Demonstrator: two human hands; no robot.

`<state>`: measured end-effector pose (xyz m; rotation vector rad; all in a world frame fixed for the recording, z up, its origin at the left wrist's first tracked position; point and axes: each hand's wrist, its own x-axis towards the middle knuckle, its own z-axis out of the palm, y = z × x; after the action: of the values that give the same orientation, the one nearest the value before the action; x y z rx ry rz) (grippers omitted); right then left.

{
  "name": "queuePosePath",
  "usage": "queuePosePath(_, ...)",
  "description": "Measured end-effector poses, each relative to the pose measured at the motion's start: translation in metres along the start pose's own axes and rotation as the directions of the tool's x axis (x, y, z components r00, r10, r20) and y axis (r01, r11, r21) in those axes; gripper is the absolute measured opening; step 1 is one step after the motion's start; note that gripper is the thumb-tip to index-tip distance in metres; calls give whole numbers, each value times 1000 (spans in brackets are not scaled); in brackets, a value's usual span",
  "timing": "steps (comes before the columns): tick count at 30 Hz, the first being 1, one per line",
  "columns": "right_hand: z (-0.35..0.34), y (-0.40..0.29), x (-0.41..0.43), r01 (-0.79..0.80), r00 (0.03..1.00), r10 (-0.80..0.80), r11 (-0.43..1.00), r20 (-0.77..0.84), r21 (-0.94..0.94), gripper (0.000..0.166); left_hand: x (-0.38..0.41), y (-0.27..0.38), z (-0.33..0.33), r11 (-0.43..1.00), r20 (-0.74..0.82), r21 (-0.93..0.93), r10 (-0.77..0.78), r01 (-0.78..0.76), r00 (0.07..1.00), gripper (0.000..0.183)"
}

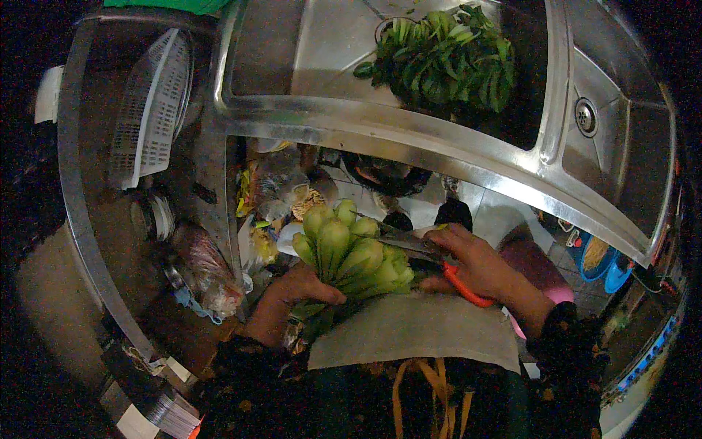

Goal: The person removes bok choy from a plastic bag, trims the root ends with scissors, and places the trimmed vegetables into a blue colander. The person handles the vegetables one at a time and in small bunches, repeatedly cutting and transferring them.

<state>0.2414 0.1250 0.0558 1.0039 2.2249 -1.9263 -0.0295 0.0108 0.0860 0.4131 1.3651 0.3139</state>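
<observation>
My left hand grips a bunch of pale green bok choy, its stem bases turned up and away from me. My right hand holds scissors by their red-orange handles. Their metal blades lie against the far right side of the bunch; whether they are cutting cannot be told. Both hands are in front of a beige apron, on the near side of a stainless steel sink. A heap of dark green leaves rests in the sink's larger basin.
A smaller basin with a drain adjoins on the right. To the left, a white plastic basket leans on edge above a filled plastic bag. Bagged goods lie below the sink rim. Blue containers stand low at right.
</observation>
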Motion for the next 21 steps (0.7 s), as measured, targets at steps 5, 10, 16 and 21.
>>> queuePosePath(5,3,0,1,-119,993,119,993,-4,4,53,-2,7,2,987,39,-150,-61,66,997,75)
queuePosePath(10,3,3,2,-178,983,181,981,32,-74,49,10,-16,-5,995,12,-99,17,-15,1000,74)
queuePosePath(16,8,4,0,-141,990,141,986,-6,-93,43,11,-13,-8,988,-40,150,-41,46,998,73)
queuePosePath(21,1,4,1,-170,985,164,975,54,146,51,2,-3,4,1000,-40,-15,-5,5,999,72)
